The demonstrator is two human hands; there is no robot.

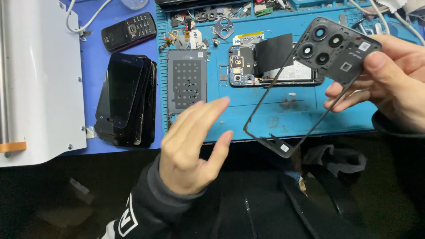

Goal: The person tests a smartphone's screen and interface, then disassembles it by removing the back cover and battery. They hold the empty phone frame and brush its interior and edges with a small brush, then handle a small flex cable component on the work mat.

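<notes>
My right hand (392, 79) grips a black phone mid-frame (330, 51) by its camera end, where several round lens holes show. The frame hangs tilted above the blue work mat (265, 117), its thin lower end near the mat's front edge. My left hand (192, 141) hovers open and holds nothing, fingers apart, above the mat's front left part. Behind the frame lies an opened phone body (241, 66) with its circuit board exposed and a black sheet lifted over it. A dark back cover (187, 82) lies flat just beyond my left hand.
A stack of dark phone screens (126, 99) lies left of the mat. An old keypad phone (129, 31) sits behind it. A white machine (37, 79) fills the left side. Small parts and tools (208, 17) crowd the mat's far edge. Dark cloth (336, 159) lies below.
</notes>
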